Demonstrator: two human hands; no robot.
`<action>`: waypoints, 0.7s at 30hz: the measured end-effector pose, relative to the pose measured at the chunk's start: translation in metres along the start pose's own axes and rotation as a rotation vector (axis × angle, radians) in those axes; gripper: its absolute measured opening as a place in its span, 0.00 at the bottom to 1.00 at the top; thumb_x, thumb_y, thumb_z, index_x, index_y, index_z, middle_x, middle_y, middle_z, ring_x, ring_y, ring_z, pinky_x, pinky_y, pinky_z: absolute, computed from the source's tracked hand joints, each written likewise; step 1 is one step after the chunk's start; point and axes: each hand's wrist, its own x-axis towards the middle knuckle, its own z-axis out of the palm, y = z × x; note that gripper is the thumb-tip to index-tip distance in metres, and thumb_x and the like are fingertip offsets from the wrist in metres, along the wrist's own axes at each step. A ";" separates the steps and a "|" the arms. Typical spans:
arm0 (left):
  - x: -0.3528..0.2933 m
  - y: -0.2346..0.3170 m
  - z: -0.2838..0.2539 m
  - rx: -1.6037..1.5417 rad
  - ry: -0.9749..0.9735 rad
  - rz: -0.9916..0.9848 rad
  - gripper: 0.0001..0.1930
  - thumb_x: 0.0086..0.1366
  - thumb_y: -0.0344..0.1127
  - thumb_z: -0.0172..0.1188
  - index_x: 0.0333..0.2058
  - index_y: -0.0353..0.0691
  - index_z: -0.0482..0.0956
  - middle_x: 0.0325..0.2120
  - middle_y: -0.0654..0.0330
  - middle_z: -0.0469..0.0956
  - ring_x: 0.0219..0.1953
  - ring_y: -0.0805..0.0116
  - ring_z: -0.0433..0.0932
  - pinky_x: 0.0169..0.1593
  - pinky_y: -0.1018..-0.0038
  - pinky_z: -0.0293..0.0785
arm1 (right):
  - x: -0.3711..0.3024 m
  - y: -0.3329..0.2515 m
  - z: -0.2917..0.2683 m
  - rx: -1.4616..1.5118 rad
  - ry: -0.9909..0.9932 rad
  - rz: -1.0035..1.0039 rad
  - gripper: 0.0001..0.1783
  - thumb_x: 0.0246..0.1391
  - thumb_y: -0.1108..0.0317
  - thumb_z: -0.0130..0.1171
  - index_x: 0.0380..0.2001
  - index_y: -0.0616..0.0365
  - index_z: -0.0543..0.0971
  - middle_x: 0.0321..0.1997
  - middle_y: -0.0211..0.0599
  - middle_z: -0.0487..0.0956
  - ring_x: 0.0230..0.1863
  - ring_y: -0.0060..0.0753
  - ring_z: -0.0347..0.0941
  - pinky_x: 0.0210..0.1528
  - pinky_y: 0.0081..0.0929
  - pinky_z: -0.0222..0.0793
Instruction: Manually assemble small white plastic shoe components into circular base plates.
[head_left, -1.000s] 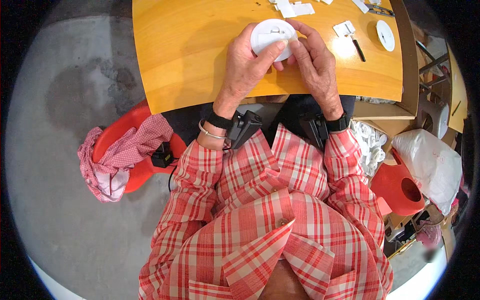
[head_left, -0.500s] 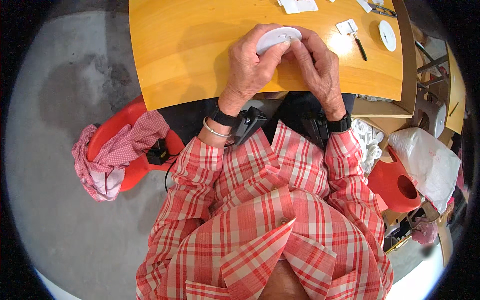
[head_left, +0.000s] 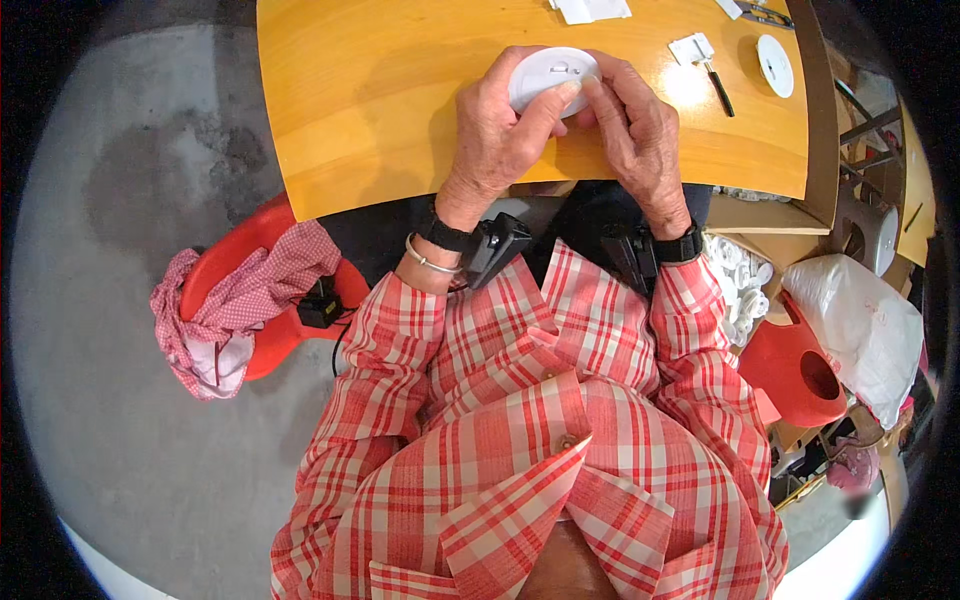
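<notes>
A round white plastic disc (head_left: 537,76) with a small slot and fitting at its centre is held above the near part of the yellow table (head_left: 360,110). My left hand (head_left: 497,135) grips its left edge, the thumb lying across its face. My right hand (head_left: 640,130) closes on its right side, with thumb and fingertips pressed by the central fitting. Fingers cover the lower right of the disc, and whatever small part they may touch there cannot be made out.
Right on the table lie a second white disc (head_left: 775,66), a black-handled tool (head_left: 721,92) by a small white piece (head_left: 691,49), and dark pliers-like cutters (head_left: 766,16). White papers (head_left: 592,9) lie at the far edge. A box of white parts (head_left: 738,285) and red chairs (head_left: 790,370) stand beside me.
The disc has tilted so more of its face shows. My right fingers have shifted slightly on its edge; both hands still hold it.
</notes>
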 end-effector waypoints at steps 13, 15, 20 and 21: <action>0.001 -0.019 0.001 0.227 0.065 0.272 0.14 0.60 0.26 0.58 0.45 0.32 0.70 0.33 0.55 0.79 0.30 0.74 0.79 0.33 0.80 0.77 | 0.003 0.012 0.005 0.020 0.070 -0.109 0.13 0.58 0.69 0.51 0.46 0.57 0.74 0.29 0.41 0.79 0.30 0.32 0.78 0.33 0.24 0.72; 0.000 -0.020 0.002 0.213 0.068 0.257 0.14 0.60 0.26 0.58 0.45 0.32 0.70 0.34 0.55 0.79 0.30 0.74 0.79 0.33 0.80 0.77 | 0.002 0.012 0.005 -0.007 0.074 -0.104 0.12 0.58 0.68 0.52 0.45 0.57 0.74 0.29 0.41 0.79 0.31 0.34 0.78 0.33 0.25 0.72; 0.001 -0.018 0.002 0.169 0.063 0.245 0.14 0.61 0.28 0.58 0.45 0.32 0.70 0.33 0.56 0.79 0.29 0.74 0.79 0.32 0.80 0.77 | 0.002 0.011 0.004 0.007 0.064 -0.055 0.13 0.57 0.67 0.53 0.45 0.58 0.74 0.30 0.42 0.79 0.31 0.37 0.78 0.34 0.26 0.72; 0.001 -0.016 0.002 0.138 0.054 0.210 0.14 0.62 0.29 0.57 0.45 0.32 0.70 0.33 0.56 0.78 0.29 0.74 0.79 0.32 0.80 0.76 | 0.001 0.013 0.005 0.022 0.069 -0.051 0.12 0.57 0.67 0.53 0.44 0.59 0.74 0.30 0.43 0.79 0.31 0.38 0.78 0.34 0.25 0.72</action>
